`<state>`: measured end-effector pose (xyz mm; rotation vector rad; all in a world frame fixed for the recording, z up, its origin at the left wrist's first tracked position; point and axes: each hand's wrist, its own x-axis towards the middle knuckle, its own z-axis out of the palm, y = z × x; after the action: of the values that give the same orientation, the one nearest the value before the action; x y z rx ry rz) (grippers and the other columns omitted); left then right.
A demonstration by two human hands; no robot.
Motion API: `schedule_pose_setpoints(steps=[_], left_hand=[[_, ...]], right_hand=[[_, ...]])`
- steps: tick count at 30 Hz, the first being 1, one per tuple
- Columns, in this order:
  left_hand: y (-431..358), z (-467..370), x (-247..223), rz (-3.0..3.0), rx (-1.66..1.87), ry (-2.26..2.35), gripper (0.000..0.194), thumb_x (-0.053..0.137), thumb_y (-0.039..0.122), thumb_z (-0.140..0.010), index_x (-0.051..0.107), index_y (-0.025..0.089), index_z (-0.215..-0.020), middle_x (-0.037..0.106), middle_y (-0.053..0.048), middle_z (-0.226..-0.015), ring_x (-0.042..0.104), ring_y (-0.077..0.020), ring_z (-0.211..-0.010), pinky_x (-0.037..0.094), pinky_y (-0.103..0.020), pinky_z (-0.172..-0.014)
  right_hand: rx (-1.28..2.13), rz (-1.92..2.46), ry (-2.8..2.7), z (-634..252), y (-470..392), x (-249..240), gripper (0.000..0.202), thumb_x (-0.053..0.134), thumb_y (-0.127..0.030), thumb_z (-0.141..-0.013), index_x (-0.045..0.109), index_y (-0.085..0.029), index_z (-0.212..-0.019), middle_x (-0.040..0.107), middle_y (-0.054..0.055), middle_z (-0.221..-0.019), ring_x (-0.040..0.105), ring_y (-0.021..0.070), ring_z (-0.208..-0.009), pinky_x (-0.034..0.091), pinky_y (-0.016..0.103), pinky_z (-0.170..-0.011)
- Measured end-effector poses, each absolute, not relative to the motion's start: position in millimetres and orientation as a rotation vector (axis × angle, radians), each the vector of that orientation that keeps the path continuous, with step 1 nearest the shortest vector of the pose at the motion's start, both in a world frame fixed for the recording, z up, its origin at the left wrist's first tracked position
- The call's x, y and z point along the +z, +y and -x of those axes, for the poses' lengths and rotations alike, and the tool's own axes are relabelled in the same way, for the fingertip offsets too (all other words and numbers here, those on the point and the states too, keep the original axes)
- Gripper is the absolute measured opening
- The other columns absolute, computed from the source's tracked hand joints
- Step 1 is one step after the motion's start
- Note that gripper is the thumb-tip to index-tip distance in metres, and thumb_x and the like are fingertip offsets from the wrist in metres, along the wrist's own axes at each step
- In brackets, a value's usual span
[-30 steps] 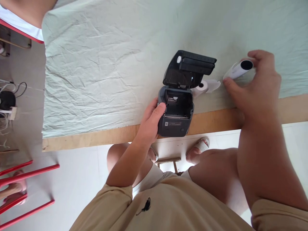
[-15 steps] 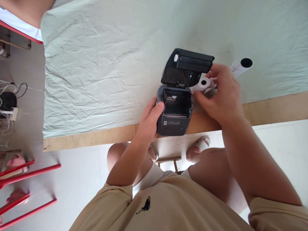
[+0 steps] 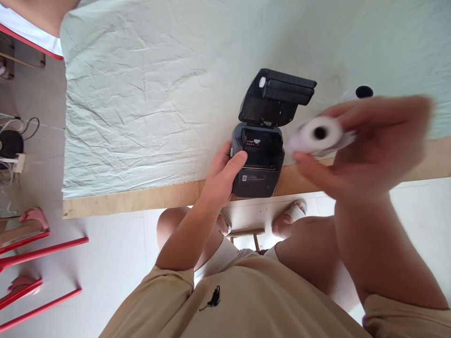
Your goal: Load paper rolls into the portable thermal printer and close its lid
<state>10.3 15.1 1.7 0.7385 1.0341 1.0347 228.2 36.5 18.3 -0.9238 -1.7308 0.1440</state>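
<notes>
My left hand (image 3: 224, 176) grips the left side of a dark portable label printer (image 3: 259, 183), thumb on its top face. The printer's lid (image 3: 287, 96) is flipped up and away from me, and the paper bay lies bare, with a small printed sticker inside. To the right of the printer, my right hand (image 3: 369, 145) holds a white paper roll (image 3: 327, 126) between thumb and fingers. The roll's dark core faces me, and its loose paper end sticks out at the left. Motion blurs this hand. Behind it, a second white roll (image 3: 363, 92) is partly hidden on the cloth.
A pale green cloth (image 3: 148, 103) covers the table, whose wooden edge (image 3: 134, 202) runs in front of me. Another person's arm (image 3: 45, 14) is at the upper left. Red stool legs (image 3: 45, 253) and cables (image 3: 14, 155) are on the floor at left.
My right hand has lifted the paper roll from beside the printer, moving it right and nearer the camera. The printer has shifted only slightly in my left hand.
</notes>
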Motion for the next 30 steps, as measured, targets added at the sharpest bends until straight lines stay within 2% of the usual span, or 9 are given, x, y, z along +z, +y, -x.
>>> schedule_pose_setpoints(steps=[4,12,14,17,20,22,25,27,30], left_hand=[[14,-11,5,-0.753,1.058,1.018,0.053,0.089,0.065,-0.088,0.074,0.022,-0.116,0.088,-0.005,-0.103,0.086,-0.0265,-0.094,0.066,-0.036,-0.078],[13,-11,3,-0.758,1.013,1.043,0.06,0.088,0.07,-0.086,0.073,0.024,-0.12,0.088,-0.007,-0.107,0.085,-0.0309,-0.102,0.067,-0.04,-0.082],[13,-10,1,-0.762,1.02,1.047,0.06,0.087,0.071,-0.086,0.073,0.024,-0.121,0.088,-0.008,-0.112,0.084,-0.0309,-0.107,0.068,-0.041,-0.086],[14,-6,-5,-0.81,1.062,1.004,0.066,0.087,0.069,-0.087,0.069,0.026,-0.133,0.083,-0.009,-0.135,0.078,-0.0317,-0.129,0.066,-0.042,-0.105],[13,-1,-9,-0.894,1.064,0.965,0.076,0.092,0.054,-0.088,0.06,0.031,-0.153,0.077,-0.006,-0.148,0.072,-0.0312,-0.141,0.059,-0.041,-0.12],[13,1,-10,-0.921,1.045,0.976,0.085,0.096,0.045,-0.084,0.056,0.032,-0.159,0.076,-0.005,-0.147,0.072,-0.0326,-0.141,0.058,-0.04,-0.12],[12,1,-8,-0.929,1.017,1.007,0.095,0.1,0.045,-0.078,0.055,0.031,-0.161,0.075,-0.008,-0.149,0.073,-0.0356,-0.139,0.061,-0.042,-0.115],[12,1,-7,-0.933,1.001,1.029,0.098,0.101,0.047,-0.076,0.055,0.031,-0.161,0.074,-0.01,-0.152,0.074,-0.036,-0.136,0.063,-0.043,-0.112],[12,1,-6,-0.942,0.998,1.022,0.102,0.102,0.045,-0.074,0.054,0.03,-0.163,0.072,-0.012,-0.154,0.073,-0.0361,-0.135,0.063,-0.043,-0.109]], right_hand=[[0.048,0.978,-1.915,-204,28,22,0.028,0.076,-0.011,-0.092,0.068,-0.032,-0.109,0.086,-0.003,-0.1,0.081,0.0248,-0.084,0.055,0.043,-0.07],[0.13,1.016,-1.924,-200,31,14,0.029,0.069,-0.002,-0.091,0.067,-0.031,-0.091,0.089,-0.005,-0.103,0.086,0.0246,-0.092,0.055,0.046,-0.078],[0.151,0.964,-1.912,-199,29,13,0.029,0.07,-0.002,-0.091,0.066,-0.031,-0.089,0.088,-0.006,-0.096,0.084,0.023,-0.09,0.054,0.045,-0.078],[0.183,0.863,-1.934,-197,27,11,0.024,0.076,-0.011,-0.091,0.065,-0.031,-0.088,0.084,-0.008,-0.087,0.081,0.0218,-0.084,0.052,0.044,-0.073],[0.231,0.808,-1.972,-196,27,8,0.016,0.079,-0.025,-0.095,0.066,-0.031,-0.088,0.083,-0.006,-0.084,0.081,0.0223,-0.086,0.054,0.044,-0.072],[0.276,0.783,-1.93,-196,28,6,0.014,0.075,-0.029,-0.099,0.067,-0.031,-0.087,0.081,-0.005,-0.08,0.08,0.0226,-0.081,0.056,0.045,-0.072],[0.275,0.858,-1.678,-201,30,4,0.012,0.067,-0.032,-0.102,0.07,-0.033,-0.091,0.075,-0.003,-0.077,0.075,0.022,-0.072,0.057,0.045,-0.069],[0.302,1.001,-1.51,-205,31,1,0.008,0.066,-0.04,-0.104,0.074,-0.039,-0.107,0.077,0.0,-0.095,0.076,0.0243,-0.084,0.058,0.045,-0.072],[0.516,1.115,-1.491,-212,33,-6,0.039,0.069,-0.057,-0.104,0.066,-0.054,-0.142,0.072,0.001,-0.147,0.076,0.0315,-0.124,0.062,0.052,-0.093]])
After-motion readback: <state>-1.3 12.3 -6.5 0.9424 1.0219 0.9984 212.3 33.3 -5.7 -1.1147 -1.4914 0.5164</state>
